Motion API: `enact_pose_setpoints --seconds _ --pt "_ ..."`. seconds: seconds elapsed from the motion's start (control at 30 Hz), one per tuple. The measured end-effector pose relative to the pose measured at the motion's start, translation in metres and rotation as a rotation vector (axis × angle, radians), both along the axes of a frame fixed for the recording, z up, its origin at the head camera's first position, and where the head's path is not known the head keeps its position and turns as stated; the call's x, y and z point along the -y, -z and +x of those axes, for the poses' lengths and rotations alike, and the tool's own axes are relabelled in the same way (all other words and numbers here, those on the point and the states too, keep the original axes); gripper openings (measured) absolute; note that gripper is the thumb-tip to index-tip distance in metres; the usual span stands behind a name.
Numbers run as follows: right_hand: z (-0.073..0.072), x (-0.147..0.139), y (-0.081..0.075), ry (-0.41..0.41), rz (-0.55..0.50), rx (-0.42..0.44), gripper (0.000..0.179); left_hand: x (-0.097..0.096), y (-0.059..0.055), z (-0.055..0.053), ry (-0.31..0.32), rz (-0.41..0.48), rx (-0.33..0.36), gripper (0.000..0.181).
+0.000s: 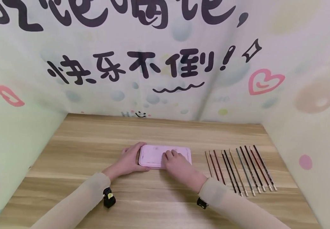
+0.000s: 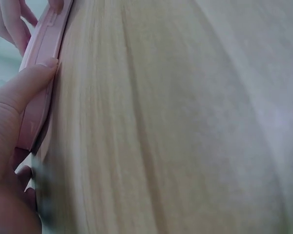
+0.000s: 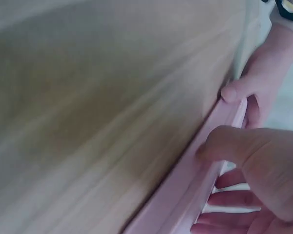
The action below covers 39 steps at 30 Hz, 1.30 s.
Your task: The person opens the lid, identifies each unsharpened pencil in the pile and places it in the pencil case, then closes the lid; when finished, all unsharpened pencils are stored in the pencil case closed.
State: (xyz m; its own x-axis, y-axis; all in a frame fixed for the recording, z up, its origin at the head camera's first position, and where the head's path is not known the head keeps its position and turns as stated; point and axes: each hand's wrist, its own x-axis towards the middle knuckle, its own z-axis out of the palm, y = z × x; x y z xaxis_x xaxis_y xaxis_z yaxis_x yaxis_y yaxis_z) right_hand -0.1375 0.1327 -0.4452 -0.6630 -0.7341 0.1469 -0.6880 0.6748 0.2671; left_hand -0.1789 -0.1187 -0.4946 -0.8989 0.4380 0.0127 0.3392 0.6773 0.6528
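Note:
A pink, flat pencil case with rounded corners lies closed on the wooden table. My left hand grips its left end, with the thumb along the near side and the fingers round the far corner. The right hand reaches over the case's right half, fingers bent on the lid. In the right wrist view its thumb presses the near side of the pink case. From the left wrist, the left thumb lies flat against the case's side. The inside of the case is hidden.
Several pencils lie side by side on the table, right of the case, and the right forearm passes close to their near ends. Printed fabric walls close off the back and both sides.

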Motion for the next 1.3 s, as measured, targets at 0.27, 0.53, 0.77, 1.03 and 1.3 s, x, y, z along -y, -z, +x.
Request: enact_pose_setpoints --seconds 0.27,0.53,0.77,1.03,1.3 --pt "0.008 0.010 0.011 0.047 0.117 -0.231 0.026 -0.003 -0.001 0.000 0.005 -0.022 -0.015 0.105" --pt "0.014 0.020 0.022 0.102 0.191 -0.316 0.018 -0.001 -0.003 0.005 0.002 -0.023 -0.022 0.103" --pt "0.020 0.028 0.025 0.181 0.199 -0.294 0.020 -0.002 -0.003 0.003 0.019 -0.041 -0.027 0.103" --pt "0.013 0.033 0.026 0.196 0.185 -0.353 0.026 0.002 0.002 -0.004 0.020 -0.067 -0.070 0.104" --pt "0.010 0.030 0.028 0.145 0.220 -0.308 0.032 0.002 0.002 0.000 0.012 -0.079 -0.048 0.104"
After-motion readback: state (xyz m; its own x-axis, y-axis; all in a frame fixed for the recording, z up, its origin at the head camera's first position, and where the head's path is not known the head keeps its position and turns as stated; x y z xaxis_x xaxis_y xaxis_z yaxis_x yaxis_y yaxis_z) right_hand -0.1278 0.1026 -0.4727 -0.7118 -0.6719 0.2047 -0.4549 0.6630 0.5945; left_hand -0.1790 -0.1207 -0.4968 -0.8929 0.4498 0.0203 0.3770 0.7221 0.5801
